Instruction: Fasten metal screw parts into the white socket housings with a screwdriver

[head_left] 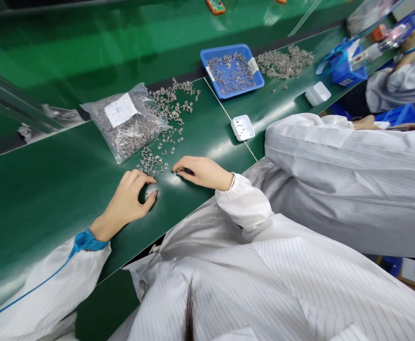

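My left hand [131,196] rests on the green bench top with its thumb and fingers apart. A tiny shiny piece shows on the surface between them, too small to name. To its right, my right hand [205,173] has thumb and fingertips drawn together around a small metal part, mostly hidden by the fingers. Just beyond both hands lies a loose spread of small metal parts [150,162], which look like little clips or terminals. Behind that spread sits a clear plastic bag [136,135] full of the same kind of parts, with a white label. A blue strap circles my left wrist.
A blue tray [233,94] of metal parts stands at the back, with a heap of parts [286,62] beside it. A white socket housing [242,128] lies face up; another white housing [317,94] is farther right. A co-worker's sleeve [335,147] borders my right side.
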Demonstrator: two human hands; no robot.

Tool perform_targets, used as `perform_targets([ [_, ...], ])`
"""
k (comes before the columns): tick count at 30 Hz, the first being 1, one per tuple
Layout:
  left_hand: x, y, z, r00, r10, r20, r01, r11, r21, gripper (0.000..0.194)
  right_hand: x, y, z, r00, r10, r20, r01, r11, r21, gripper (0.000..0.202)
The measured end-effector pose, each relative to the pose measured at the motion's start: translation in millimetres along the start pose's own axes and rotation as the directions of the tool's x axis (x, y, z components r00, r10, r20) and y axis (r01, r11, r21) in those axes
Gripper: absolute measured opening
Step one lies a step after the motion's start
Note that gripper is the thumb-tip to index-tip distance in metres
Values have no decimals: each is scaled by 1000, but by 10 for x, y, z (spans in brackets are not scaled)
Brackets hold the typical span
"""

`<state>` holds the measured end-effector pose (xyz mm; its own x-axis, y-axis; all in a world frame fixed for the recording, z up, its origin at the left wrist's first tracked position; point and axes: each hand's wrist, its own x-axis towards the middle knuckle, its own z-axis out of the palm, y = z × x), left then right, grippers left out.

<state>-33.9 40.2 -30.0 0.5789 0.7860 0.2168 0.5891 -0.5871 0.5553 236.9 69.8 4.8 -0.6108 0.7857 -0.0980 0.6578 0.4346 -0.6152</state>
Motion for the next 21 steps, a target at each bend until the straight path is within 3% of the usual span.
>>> perform_targets([
  [2,-40,-54,-14,989,106,103,-115,989,93,16,-4,-2,63,998,34,-44,-37,998,-58,30],
  [5,-88,-95,-47,957,256,138,-279,942,187,22,-24,-42,134,981,102,-167,-128,980,-152,43],
  [7,-96,-71,-66,946,299,127,-317,933,168,26,-52,-93,171,981,64,-183,-95,981,-168,44],
  [9,-88,-5,-50,949,300,99,-307,949,69,26,-81,-155,214,992,-34,-118,14,986,-168,41],
  [11,-70,86,26,972,234,-17,-235,970,-64,23,-97,-216,260,993,-112,-37,104,979,-174,46],
  [13,-41,182,158,980,69,-187,-109,972,-210,19,-93,-261,293,991,-130,8,130,975,-178,55],
  [15,6,269,305,935,-128,-330,-11,922,-388,24,-74,-275,289,996,-92,14,93,978,-185,55],
  [17,65,336,425,897,-241,-370,-9,828,-560,33,-52,-246,234,999,-50,2,50,981,-188,48],
  [19,119,375,493,900,-233,-368,-73,752,-655,41,-27,-164,119,999,-52,-16,49,985,-165,39],
  [21,152,377,517,908,-157,-388,-146,750,-645,54,23,-18,-68,996,-60,-64,53,993,-108,32],
])
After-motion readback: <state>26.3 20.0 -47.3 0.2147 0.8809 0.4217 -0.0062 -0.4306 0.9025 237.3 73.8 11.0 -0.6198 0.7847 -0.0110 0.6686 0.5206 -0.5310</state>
